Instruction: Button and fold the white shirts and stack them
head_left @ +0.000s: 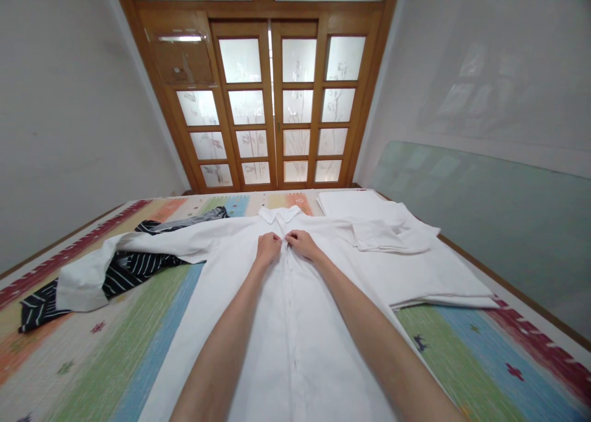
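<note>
A white button-up shirt (pixel 258 323) lies spread face up in front of me, its collar (pixel 279 214) at the far end. Just below the collar, my left hand (pixel 268 248) pinches the front placket from the left side. Opposite it, my right hand (pixel 300 243) pinches the other side of the same placket, fingertips almost meeting the left ones. Any button between the fingers is too small to make out. Down the middle runs the placket (pixel 292 329). One sleeve (pixel 83 280) stretches out to the left; the other lies toward the right.
Under the left sleeve is a black-and-white striped cloth (pixel 133 274). Folded white cloth (pixel 434 277) lies at the right. A colourful striped cover (pixel 152 342) is beneath everything. A pale green panel (pixel 484 225) borders the right side; wooden glazed doors (pixel 272 101) stand beyond.
</note>
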`<state>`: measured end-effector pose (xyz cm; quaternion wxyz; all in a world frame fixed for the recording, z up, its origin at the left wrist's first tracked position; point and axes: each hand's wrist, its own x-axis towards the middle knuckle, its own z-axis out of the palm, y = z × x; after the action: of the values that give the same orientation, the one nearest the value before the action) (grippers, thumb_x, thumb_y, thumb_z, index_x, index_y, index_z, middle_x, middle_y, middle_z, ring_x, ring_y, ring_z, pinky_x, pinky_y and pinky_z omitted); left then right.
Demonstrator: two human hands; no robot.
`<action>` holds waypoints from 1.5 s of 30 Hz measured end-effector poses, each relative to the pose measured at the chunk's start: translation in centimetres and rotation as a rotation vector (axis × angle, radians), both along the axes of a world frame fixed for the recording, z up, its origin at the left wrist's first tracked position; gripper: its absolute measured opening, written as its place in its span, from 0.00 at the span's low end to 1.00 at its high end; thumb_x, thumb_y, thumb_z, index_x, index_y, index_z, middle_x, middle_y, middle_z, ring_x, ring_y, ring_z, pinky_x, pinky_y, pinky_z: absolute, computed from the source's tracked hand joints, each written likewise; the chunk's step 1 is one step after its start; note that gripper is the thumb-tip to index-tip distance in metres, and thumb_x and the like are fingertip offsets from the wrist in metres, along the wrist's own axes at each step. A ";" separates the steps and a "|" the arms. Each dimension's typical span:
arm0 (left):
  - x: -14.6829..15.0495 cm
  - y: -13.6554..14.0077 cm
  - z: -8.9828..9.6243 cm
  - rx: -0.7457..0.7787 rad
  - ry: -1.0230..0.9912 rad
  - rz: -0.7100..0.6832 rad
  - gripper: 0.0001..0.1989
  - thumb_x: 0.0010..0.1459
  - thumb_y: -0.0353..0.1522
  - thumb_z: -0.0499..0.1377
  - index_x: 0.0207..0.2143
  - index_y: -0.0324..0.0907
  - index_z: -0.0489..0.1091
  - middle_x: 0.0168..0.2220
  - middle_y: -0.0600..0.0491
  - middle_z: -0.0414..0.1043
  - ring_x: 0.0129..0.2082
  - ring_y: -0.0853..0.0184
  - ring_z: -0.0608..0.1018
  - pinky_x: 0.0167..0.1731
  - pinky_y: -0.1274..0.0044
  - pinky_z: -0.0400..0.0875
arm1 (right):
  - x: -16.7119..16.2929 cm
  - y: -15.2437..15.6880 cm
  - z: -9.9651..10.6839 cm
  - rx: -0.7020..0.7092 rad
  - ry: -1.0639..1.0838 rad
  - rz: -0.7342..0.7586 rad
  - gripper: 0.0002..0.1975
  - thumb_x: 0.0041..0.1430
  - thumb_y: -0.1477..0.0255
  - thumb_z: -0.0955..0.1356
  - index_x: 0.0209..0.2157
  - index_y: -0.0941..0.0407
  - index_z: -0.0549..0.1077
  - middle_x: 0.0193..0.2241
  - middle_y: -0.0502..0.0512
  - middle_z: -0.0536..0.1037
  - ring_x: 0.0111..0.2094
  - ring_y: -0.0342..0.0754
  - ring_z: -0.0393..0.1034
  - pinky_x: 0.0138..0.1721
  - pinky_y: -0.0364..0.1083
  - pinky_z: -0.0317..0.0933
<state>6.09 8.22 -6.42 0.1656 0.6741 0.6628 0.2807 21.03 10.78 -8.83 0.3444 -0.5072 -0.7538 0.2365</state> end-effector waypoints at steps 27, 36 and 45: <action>-0.9 0.8 -1.1 -0.109 -0.625 0.027 0.11 0.44 0.31 0.66 0.32 0.36 0.76 0.21 0.53 0.74 0.21 0.71 0.73 0.24 0.81 0.67 | -0.6 0.3 -0.1 -0.118 0.257 0.056 0.10 0.55 0.72 0.65 0.28 0.60 0.77 0.22 0.49 0.76 0.26 0.42 0.67 0.32 0.41 0.59; -0.8 0.3 -1.0 -0.080 -0.727 0.044 0.11 0.41 0.34 0.66 0.27 0.35 0.76 0.21 0.50 0.75 0.19 0.72 0.73 0.22 0.80 0.66 | -0.6 0.4 0.2 -0.194 0.307 0.046 0.12 0.53 0.75 0.62 0.27 0.58 0.77 0.25 0.51 0.78 0.29 0.44 0.69 0.35 0.41 0.61; -0.2 -0.8 -0.2 -0.024 -0.587 0.103 0.12 0.43 0.39 0.66 0.24 0.38 0.77 0.19 0.51 0.75 0.22 0.69 0.75 0.26 0.79 0.67 | -0.4 0.1 0.7 -0.183 0.343 0.078 0.17 0.52 0.77 0.57 0.23 0.58 0.76 0.24 0.54 0.78 0.29 0.45 0.69 0.33 0.41 0.60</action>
<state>5.86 7.38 -6.60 0.3437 0.5278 0.6231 0.4638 20.59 10.83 -8.14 0.4106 -0.4594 -0.6784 0.4001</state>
